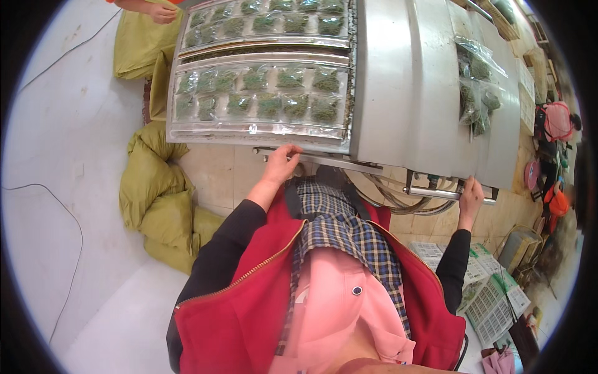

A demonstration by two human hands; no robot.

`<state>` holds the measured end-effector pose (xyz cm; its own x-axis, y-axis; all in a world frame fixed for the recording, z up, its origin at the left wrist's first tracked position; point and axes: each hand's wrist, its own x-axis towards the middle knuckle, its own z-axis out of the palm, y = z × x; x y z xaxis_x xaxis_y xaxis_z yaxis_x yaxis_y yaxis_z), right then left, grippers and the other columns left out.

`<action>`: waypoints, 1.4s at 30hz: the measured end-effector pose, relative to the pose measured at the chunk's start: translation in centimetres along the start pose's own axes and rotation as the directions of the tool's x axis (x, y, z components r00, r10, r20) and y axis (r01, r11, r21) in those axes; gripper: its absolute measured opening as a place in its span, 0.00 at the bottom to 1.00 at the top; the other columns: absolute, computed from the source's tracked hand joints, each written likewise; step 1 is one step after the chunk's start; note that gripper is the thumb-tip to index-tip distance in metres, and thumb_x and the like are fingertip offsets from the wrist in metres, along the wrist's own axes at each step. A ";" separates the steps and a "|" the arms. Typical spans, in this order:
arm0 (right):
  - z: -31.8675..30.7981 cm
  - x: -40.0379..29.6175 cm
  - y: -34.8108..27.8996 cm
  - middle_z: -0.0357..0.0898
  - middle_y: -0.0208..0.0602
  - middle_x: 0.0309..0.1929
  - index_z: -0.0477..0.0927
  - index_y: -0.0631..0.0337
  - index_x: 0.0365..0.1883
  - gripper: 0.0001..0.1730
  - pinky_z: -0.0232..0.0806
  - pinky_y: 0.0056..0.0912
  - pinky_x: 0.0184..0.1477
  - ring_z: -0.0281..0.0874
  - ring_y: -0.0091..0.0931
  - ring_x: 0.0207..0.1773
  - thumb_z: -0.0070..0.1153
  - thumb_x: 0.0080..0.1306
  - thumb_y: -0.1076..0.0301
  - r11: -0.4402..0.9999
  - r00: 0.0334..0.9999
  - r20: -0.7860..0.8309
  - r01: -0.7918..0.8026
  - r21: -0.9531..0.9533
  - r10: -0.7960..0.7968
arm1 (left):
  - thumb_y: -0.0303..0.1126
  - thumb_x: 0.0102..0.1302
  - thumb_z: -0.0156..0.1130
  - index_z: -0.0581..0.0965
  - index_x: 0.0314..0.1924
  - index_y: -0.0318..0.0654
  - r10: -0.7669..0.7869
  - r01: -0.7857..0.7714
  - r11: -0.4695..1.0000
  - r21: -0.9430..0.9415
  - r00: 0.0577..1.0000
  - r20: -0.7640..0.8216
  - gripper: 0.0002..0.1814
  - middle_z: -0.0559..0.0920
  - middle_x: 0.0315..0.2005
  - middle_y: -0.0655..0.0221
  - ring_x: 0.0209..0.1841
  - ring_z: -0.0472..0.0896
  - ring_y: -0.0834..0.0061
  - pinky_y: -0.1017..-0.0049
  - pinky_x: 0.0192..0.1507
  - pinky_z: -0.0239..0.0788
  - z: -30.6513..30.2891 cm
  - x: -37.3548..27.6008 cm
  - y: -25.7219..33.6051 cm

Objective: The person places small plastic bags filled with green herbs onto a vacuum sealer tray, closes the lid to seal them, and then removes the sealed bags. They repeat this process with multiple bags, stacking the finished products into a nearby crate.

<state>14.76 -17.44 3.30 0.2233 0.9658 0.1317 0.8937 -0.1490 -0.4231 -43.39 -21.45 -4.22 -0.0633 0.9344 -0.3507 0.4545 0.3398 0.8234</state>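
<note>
In front of me is a stainless steel vacuum packing machine with its lid [383, 84] lying to the right. Clear plastic bags of green plant material [254, 79] lie in two rows in the near chamber [210, 128], and the far chamber holds more filled bags [261, 22]. My left hand [281, 164] is at the machine's front edge, its fingers bent close to the metal rail; whether it grips anything is unclear. My right hand [471, 198] is closed around the right part of a horizontal metal handle bar [434, 192]. Several filled bags [477, 84] rest on top of the lid.
Olive-green sacks [159, 187] are heaped left of the machine. Another person's hand [162, 12] shows at the top left. Hoses [397, 198] hang under the machine front. White plastic crates [493, 308] stand at the lower right. A cable [77, 222] crosses the pale floor.
</note>
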 end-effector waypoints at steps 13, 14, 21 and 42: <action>0.0 1.2 5.6 0.80 0.57 0.36 0.67 0.52 0.63 0.23 0.71 0.54 0.42 0.79 0.51 0.41 0.45 0.70 0.68 0.635 0.834 0.552 0.431 -0.641 -0.009 | 0.28 0.65 0.60 0.81 0.44 0.34 -0.040 -0.002 0.970 -0.242 0.985 -0.171 0.10 0.86 0.38 0.63 0.41 0.84 0.71 0.73 0.46 0.75 -9.0 -6.2 -10.5; -0.5 1.3 5.4 0.79 0.58 0.37 0.65 0.52 0.66 0.25 0.71 0.53 0.43 0.79 0.51 0.42 0.45 0.69 0.69 0.642 0.844 0.536 0.426 -0.637 -0.027 | 0.28 0.65 0.60 0.81 0.44 0.34 -0.075 0.018 0.966 -0.258 0.975 -0.211 0.10 0.85 0.38 0.63 0.42 0.84 0.71 0.73 0.46 0.75 -10.0 -7.3 -12.2; -6.3 1.8 0.8 0.79 0.58 0.38 0.61 0.52 0.70 0.32 0.71 0.51 0.43 0.78 0.51 0.40 0.42 0.67 0.78 0.582 0.855 0.507 0.468 -0.665 -0.108 | 0.28 0.66 0.60 0.81 0.44 0.33 -0.359 0.218 0.899 -0.380 0.864 -0.353 0.10 0.86 0.38 0.62 0.39 0.84 0.73 0.74 0.43 0.77 -14.7 -14.5 -24.7; -1.3 -12.7 -49.8 0.82 0.40 0.24 0.81 0.59 0.27 0.26 0.73 0.44 0.37 0.82 0.40 0.27 0.52 0.67 0.43 0.843 0.786 0.359 0.539 0.000 -0.503 | 0.17 0.64 0.59 0.77 0.50 0.36 0.734 -0.787 0.540 0.299 0.268 -0.624 0.15 0.83 0.35 0.64 0.39 0.81 0.73 0.76 0.44 0.71 -20.1 -12.9 13.5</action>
<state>-32.10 -22.60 23.90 -0.4134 0.9105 -0.0052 0.8732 0.3948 -0.2858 -54.31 -26.81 20.37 -0.2373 0.5667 0.7890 0.5608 -0.5833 0.5876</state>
